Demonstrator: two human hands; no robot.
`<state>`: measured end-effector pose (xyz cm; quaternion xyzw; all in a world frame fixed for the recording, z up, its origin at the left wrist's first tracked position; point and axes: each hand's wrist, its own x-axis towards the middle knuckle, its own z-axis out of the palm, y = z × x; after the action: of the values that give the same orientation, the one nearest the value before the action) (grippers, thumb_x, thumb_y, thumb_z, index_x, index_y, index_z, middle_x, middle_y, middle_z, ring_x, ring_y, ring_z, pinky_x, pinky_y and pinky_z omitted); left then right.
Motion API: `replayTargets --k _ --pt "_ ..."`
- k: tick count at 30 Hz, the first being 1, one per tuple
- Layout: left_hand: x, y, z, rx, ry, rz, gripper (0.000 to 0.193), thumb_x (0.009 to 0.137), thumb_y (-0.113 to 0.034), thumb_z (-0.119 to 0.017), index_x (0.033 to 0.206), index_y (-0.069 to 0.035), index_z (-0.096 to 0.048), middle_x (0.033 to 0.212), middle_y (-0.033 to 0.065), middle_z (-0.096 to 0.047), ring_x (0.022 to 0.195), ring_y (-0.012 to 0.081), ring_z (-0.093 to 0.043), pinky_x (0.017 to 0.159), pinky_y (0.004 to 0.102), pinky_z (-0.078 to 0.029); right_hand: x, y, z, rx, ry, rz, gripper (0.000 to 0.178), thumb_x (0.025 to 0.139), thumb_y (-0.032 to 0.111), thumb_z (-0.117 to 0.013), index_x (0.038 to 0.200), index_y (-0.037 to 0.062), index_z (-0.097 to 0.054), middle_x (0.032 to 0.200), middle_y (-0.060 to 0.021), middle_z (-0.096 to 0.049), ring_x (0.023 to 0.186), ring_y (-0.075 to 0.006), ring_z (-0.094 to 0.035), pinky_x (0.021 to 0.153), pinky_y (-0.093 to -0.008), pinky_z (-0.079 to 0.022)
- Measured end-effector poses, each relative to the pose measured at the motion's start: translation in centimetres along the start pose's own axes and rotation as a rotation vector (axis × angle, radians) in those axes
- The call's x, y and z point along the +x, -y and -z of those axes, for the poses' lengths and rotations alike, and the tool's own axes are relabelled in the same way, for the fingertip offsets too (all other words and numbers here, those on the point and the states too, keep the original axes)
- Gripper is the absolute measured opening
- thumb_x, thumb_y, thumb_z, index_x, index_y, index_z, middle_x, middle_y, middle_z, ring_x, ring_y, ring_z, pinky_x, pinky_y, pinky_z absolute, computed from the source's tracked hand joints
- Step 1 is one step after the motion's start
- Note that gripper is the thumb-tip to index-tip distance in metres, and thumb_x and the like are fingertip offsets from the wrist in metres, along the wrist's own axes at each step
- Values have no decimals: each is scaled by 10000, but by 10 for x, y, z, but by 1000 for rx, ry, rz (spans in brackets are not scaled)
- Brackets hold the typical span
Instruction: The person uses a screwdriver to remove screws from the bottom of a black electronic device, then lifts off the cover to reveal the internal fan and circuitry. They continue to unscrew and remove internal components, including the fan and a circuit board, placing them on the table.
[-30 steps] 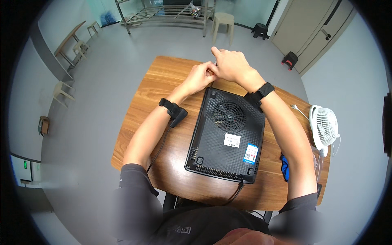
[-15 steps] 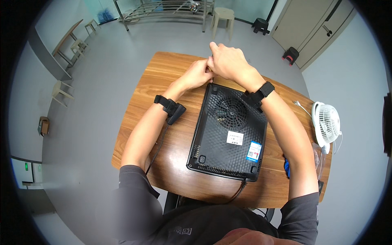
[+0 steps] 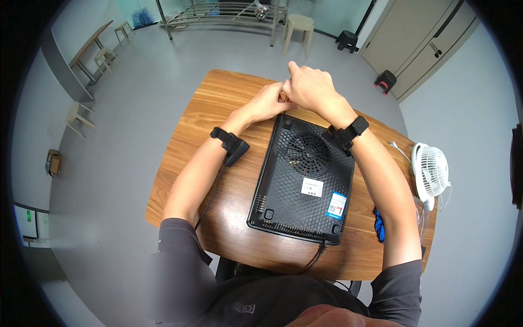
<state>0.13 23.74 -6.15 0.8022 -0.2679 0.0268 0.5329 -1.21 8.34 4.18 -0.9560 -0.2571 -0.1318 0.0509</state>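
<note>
An induction cooktop point(image 3: 294, 210) lies upside down on the wooden table, its black textured underside with a round fan grille point(image 3: 309, 154) facing up. Over its far left corner my two hands meet. My right hand point(image 3: 311, 87) is closed in a fist, thumb on top, around something its fingers hide. Just beside and below it, my left hand point(image 3: 267, 102) has thumb and fingers pinched together at that same corner; what they grip cannot be made out. Both wrists wear black straps with small devices.
A white fan point(image 3: 433, 171) stands at the table's right edge with its cord and plug. Near my right forearm lies a blue item point(image 3: 379, 224). The cooktop's black cord point(image 3: 315, 260) runs off the near edge. Stools point(image 3: 298, 30) stand on the floor beyond the table point(image 3: 185, 147).
My right hand has shifted slightly right and toward me, its fist turning a little. My left hand has followed slightly right. The cooktop has stayed put while the view moved a little.
</note>
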Motion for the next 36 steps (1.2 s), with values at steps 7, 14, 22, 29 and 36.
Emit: replayTargets --k 7,14,22,29,36 --pt "-1 -29 -1 158 -99 101 343 812 -208 -826 985 13 -629 883 148 -702 802 272 -684 760 381 -540 1 -5 4 -28 -35 -50 466 995 416 -524 898 -14 -676 783 -208 -719 766 -423 -712 719 -510 -573" --pt "2 -31 -13 135 -140 65 347 790 -175 -834 979 27 -623 916 140 -703 816 263 -666 752 382 -531 3 -6 7 -127 101 -45 444 1008 401 -477 966 7 -677 829 -206 -728 806 -409 -717 739 -513 -575" --pt "-1 -39 2 -34 -94 260 159 822 -100 -764 844 32 -677 663 66 -679 612 145 -650 595 321 -519 3 9 10 -23 72 -23 366 1003 326 -481 1048 24 -683 908 -184 -750 892 -390 -730 802 -489 -575" --pt "-1 -35 -11 -74 -122 159 224 899 -166 -750 901 28 -638 710 58 -669 650 125 -646 618 306 -522 6 0 8 -151 144 -92 430 1012 387 -488 937 34 -722 808 -198 -730 801 -399 -723 728 -497 -580" --pt "-3 -44 8 6 12 168 206 884 -136 -736 951 39 -652 880 111 -732 784 167 -693 748 334 -545 -7 -8 0 5 9 46 384 1002 373 -479 1099 61 -682 901 -185 -745 860 -430 -710 778 -522 -563"
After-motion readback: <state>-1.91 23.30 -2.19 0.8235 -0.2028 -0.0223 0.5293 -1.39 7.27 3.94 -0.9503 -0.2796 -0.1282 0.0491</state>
